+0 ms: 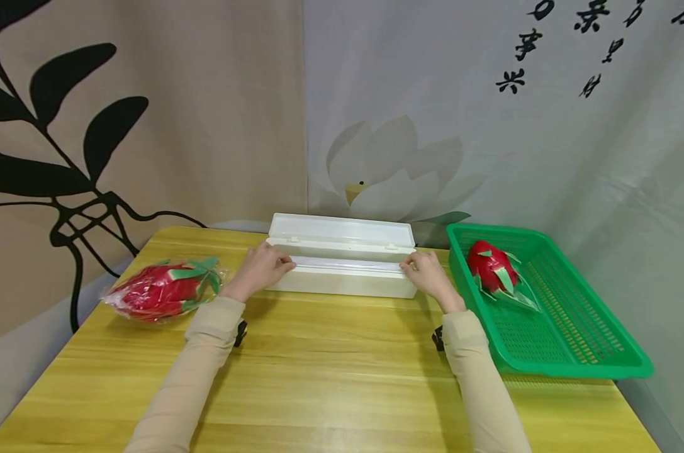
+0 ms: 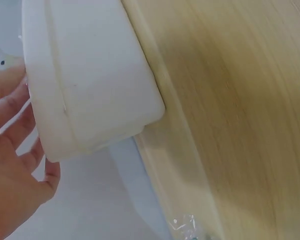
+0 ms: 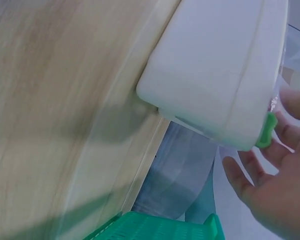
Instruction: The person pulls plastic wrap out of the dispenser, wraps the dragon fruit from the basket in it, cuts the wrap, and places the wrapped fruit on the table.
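Observation:
A long white cling film dispenser lies at the back middle of the table, its lid raised. A roll of clear cling film shows inside. At the dispenser's left end my left hand pinches the film edge between thumb and forefinger. My right hand pinches it at the right end. In the right wrist view a small green piece sits at the dispenser's end, beside my fingers. The pinching fingertips are partly hidden behind the dispenser in both wrist views.
A film-wrapped red dragon fruit lies at the table's left. To the right, a green plastic basket holds another dragon fruit, with clear film about its lower end. A printed curtain hangs behind the wooden table.

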`<move>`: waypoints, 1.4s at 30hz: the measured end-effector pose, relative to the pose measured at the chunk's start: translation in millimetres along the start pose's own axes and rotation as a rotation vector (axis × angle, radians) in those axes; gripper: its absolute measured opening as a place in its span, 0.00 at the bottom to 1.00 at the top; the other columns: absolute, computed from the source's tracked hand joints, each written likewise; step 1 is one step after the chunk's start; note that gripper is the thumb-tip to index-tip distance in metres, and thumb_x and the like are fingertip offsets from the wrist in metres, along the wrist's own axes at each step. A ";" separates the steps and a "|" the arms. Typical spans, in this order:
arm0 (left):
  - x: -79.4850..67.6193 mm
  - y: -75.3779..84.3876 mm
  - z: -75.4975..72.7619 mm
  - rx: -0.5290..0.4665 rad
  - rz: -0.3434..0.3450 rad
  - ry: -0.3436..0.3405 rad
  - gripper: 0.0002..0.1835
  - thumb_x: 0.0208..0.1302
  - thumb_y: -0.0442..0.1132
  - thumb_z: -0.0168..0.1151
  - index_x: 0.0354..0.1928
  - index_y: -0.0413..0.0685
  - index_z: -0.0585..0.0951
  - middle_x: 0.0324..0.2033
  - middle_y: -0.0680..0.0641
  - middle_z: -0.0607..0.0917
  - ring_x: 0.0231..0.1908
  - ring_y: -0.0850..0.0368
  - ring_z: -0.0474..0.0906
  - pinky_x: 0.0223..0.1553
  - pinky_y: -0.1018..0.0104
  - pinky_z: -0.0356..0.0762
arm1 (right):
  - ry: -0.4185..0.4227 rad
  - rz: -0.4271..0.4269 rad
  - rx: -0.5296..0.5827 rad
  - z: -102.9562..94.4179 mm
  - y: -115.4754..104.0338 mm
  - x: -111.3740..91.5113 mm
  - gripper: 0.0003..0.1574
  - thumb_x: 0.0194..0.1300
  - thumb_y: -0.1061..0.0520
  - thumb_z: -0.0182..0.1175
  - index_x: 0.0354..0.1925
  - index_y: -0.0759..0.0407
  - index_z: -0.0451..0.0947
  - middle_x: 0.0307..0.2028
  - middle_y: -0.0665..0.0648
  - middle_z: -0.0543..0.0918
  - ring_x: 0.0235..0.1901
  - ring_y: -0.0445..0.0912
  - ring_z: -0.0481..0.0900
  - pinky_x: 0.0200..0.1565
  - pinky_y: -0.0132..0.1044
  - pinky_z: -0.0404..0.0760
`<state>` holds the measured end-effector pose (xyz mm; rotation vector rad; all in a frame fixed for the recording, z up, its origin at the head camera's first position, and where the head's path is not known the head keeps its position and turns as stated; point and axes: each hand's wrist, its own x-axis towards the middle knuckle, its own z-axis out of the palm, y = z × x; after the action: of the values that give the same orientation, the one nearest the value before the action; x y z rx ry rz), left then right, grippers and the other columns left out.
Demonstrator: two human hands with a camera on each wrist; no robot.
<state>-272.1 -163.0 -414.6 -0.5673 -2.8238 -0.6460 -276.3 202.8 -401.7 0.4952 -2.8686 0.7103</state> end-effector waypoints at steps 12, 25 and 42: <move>6.4 -4.9 0.7 -0.167 -0.045 0.040 0.10 0.67 0.41 0.57 0.35 0.40 0.81 0.30 0.43 0.84 0.29 0.53 0.76 0.34 0.60 0.76 | 0.037 -0.022 -0.038 3.0 1.2 8.6 0.07 0.64 0.61 0.60 0.34 0.66 0.79 0.34 0.64 0.84 0.49 0.63 0.74 0.65 0.56 0.62; 12.2 -5.0 13.3 -0.216 -0.080 0.229 0.07 0.65 0.34 0.59 0.40 0.36 0.81 0.34 0.38 0.85 0.33 0.48 0.80 0.35 0.57 0.78 | 0.113 0.106 -0.092 10.6 -6.4 16.4 0.08 0.65 0.62 0.59 0.41 0.65 0.80 0.40 0.66 0.84 0.43 0.58 0.73 0.42 0.47 0.80; 16.9 -1.5 21.2 -0.409 -0.131 0.366 0.11 0.66 0.38 0.59 0.43 0.38 0.83 0.38 0.39 0.84 0.42 0.47 0.79 0.39 0.61 0.76 | 0.263 0.060 -0.009 9.9 1.5 25.2 0.10 0.66 0.60 0.58 0.35 0.66 0.83 0.35 0.65 0.84 0.34 0.57 0.81 0.38 0.48 0.81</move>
<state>-290.1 -149.2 -429.5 -0.2831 -2.4070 -1.2292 -300.9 192.3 -405.5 0.2900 -2.6480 0.7132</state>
